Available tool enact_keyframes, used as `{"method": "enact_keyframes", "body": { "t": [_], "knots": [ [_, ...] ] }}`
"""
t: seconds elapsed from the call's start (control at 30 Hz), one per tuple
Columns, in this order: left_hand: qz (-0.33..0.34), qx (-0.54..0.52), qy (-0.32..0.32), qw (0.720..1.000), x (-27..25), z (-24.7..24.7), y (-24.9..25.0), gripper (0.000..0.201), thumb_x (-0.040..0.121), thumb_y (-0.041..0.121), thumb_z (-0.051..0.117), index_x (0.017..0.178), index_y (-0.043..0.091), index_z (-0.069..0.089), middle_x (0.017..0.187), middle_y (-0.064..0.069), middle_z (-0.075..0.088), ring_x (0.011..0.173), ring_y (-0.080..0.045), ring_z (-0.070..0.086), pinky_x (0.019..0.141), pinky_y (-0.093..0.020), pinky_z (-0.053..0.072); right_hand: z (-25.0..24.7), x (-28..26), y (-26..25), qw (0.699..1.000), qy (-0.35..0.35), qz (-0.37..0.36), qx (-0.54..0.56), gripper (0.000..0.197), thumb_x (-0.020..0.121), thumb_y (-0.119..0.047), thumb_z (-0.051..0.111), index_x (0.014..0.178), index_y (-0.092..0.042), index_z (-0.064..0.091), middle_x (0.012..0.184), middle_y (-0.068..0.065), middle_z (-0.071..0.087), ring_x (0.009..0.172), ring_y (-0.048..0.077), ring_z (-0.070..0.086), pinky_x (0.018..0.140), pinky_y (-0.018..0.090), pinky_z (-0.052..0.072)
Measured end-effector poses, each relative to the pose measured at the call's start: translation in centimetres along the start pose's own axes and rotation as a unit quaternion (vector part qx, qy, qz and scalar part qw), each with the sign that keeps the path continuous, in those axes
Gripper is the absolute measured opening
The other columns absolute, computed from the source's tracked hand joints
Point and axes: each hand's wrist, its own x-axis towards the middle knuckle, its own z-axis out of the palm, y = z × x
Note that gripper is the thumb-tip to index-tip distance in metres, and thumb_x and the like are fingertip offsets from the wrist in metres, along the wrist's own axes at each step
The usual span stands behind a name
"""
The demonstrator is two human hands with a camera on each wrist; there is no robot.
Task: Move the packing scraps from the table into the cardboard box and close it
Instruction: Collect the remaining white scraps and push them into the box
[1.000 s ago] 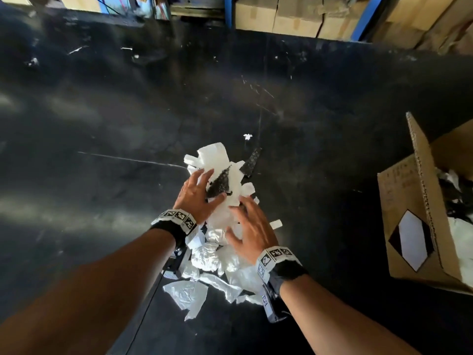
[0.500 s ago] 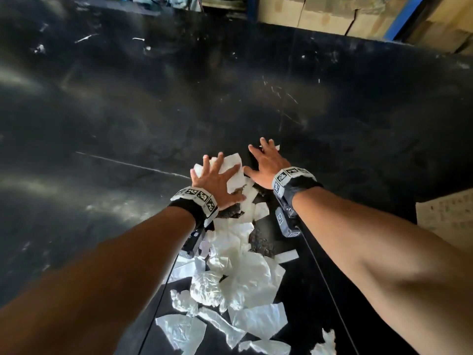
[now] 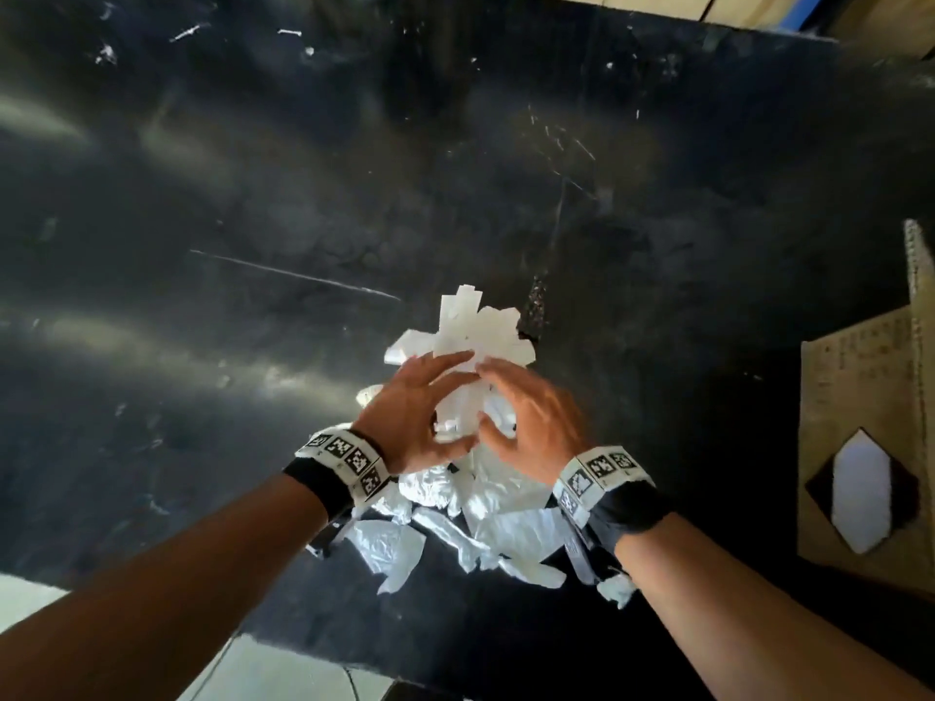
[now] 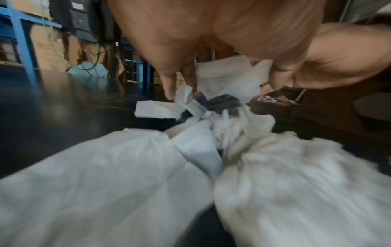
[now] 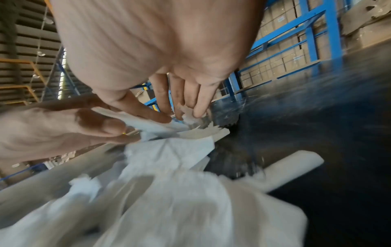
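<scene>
A heap of white packing scraps (image 3: 475, 331) lies on the black table (image 3: 253, 194), with crumpled plastic film (image 3: 506, 518) nearer me. My left hand (image 3: 415, 412) and right hand (image 3: 531, 422) cup the heap from both sides, fingers spread and nearly straight, tips meeting on top of the foam pieces. In the left wrist view the fingers (image 4: 169, 86) press down into the scraps (image 4: 222, 78). The right wrist view shows straight fingers (image 5: 198, 103) on the scraps (image 5: 169, 150). The cardboard box (image 3: 860, 397) stands at the right edge with a flap up.
A dark scrap (image 3: 534, 306) lies just past the heap. Small white bits speckle the far table. The table's near edge runs at the bottom left, with pale floor tiles (image 3: 283, 670) below it. Stacked cartons and blue racking stand behind the table.
Both hands have drawn back toward me from their far reach and closed in on the heap, bunching the scraps together. The box has come back into view at the right.
</scene>
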Motion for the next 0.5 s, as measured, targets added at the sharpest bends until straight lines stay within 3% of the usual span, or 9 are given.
{"method": "enact_keyframes", "body": {
  "t": [0.07, 0.13, 0.2, 0.3, 0.4, 0.5],
  "knots": [
    [0.012, 0.097, -0.086, 0.991, -2.6, 0.5, 0.4, 0.092, 0.073, 0.082, 0.052, 0.152, 0.042, 0.027, 0.167, 0.009, 0.01, 0.153, -0.031, 0.008, 0.12, -0.064, 0.008, 1.4, -3.0, -0.6, 0.997, -0.074, -0.017, -0.025, 0.066, 0.09, -0.051, 0.051, 0.149, -0.021, 0.042, 0.153, -0.002, 0.048, 0.136, 0.013, 0.049, 0.111, 0.042, 0.042],
    [0.018, 0.165, -0.12, 0.979, -4.8, 1.3, 0.3, 0.099, 0.07, 0.091, 0.046, 0.154, 0.046, 0.02, 0.167, 0.007, -0.005, 0.152, -0.037, -0.011, 0.116, -0.07, -0.003, 2.5, -5.5, -1.2, 0.988, -0.135, -0.024, -0.064, 0.079, 0.088, -0.058, 0.051, 0.156, -0.025, 0.028, 0.161, -0.006, 0.034, 0.148, 0.011, 0.032, 0.121, 0.051, 0.024],
    [0.011, 0.185, -0.096, 0.978, -6.9, 1.6, 0.7, 0.107, 0.065, 0.096, 0.045, 0.155, 0.046, 0.016, 0.167, 0.002, -0.014, 0.149, -0.038, -0.024, 0.113, -0.075, 0.0, 2.6, -7.5, -2.0, 0.987, -0.137, -0.027, -0.085, 0.091, 0.084, -0.062, 0.055, 0.159, -0.03, 0.015, 0.167, -0.006, 0.017, 0.154, 0.013, 0.012, 0.122, 0.056, 0.013],
    [-0.009, 0.189, -0.07, 0.98, -9.7, 1.7, 1.1, 0.132, 0.051, 0.099, 0.053, 0.157, 0.042, 0.0, 0.165, -0.005, -0.022, 0.148, -0.039, -0.026, 0.111, -0.078, 0.004, 1.4, -10.0, -2.8, 0.987, -0.12, -0.005, -0.109, 0.115, 0.072, -0.069, 0.068, 0.16, -0.035, 0.002, 0.169, -0.002, -0.007, 0.155, 0.019, -0.009, 0.123, 0.058, 0.009],
    [-0.015, 0.21, -0.123, 0.97, -11.5, 1.9, -0.2, 0.151, 0.036, 0.098, 0.061, 0.155, 0.043, -0.015, 0.161, -0.008, -0.033, 0.146, -0.041, -0.029, 0.11, -0.078, -0.001, 0.8, -12.3, -2.5, 0.975, -0.167, 0.04, -0.139, 0.141, 0.056, -0.073, 0.081, 0.158, -0.041, -0.012, 0.166, 0.001, -0.024, 0.153, 0.026, -0.019, 0.121, 0.063, 0.006],
    [-0.031, 0.218, -0.163, 0.962, -11.1, 1.7, -2.4, 0.159, 0.03, 0.096, 0.066, 0.151, 0.044, -0.023, 0.158, -0.006, -0.038, 0.144, -0.042, -0.031, 0.11, -0.078, -0.001, 1.1, -12.0, -1.6, 0.961, -0.212, 0.07, -0.163, 0.153, 0.048, -0.071, 0.086, 0.153, -0.045, -0.022, 0.161, 0.0, -0.036, 0.15, 0.029, -0.028, 0.12, 0.065, 0.002]
  ]
}}
